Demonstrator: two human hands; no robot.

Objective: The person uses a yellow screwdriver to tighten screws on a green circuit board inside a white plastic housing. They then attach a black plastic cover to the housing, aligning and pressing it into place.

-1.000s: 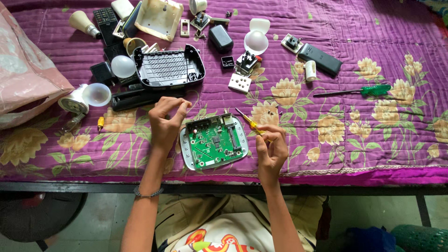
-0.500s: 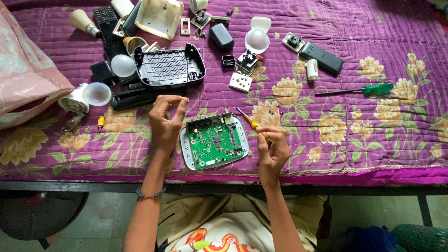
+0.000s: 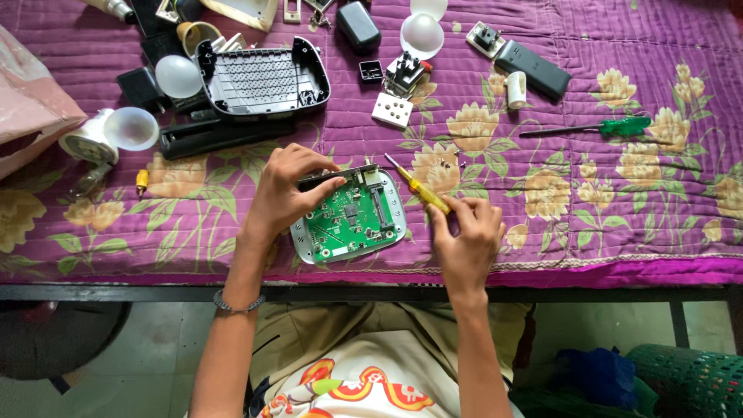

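Fingers of right hand [image 3: 467, 236] hold yellow screwdriver [image 3: 418, 186] diagonally, tip pointing up-left.

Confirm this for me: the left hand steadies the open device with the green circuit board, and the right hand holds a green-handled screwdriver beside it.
Wrong colour. The right hand holds a yellow-handled screwdriver; the green-handled screwdriver lies untouched further out on the purple cloth. The head view shows this. The left hand does steady the open device with the green circuit board.

Glossy green circuit board [image 3: 350, 217], quilted cloth [image 3: 619, 209]
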